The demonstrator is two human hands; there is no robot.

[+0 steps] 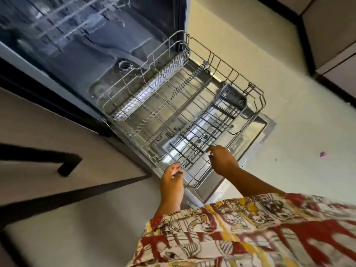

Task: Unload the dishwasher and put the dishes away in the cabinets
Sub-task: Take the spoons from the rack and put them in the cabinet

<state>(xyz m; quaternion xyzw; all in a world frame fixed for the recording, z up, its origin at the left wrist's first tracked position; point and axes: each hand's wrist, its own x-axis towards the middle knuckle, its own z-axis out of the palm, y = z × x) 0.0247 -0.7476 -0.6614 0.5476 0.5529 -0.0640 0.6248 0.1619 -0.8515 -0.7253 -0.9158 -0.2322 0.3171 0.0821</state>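
The dishwasher [81, 47] stands open with its door [268, 124] folded down flat. The wire lower rack [123, 87] is pulled out over the door and holds no dishes; only a dark cutlery basket [232, 100] sits at its far right corner. My left hand [172, 179] curls around the rack's near corner rim. My right hand [222, 160] is bent over the front rim a little to the right. Blurred wires of the upper rack [73, 18] show inside the tub.
A cabinet front with a black handle [67, 160] stands to the left of the dishwasher. More cabinet fronts [331, 35] line the top right. Pale floor [289, 180] lies to the right, with a small pink scrap [323, 154] on it.
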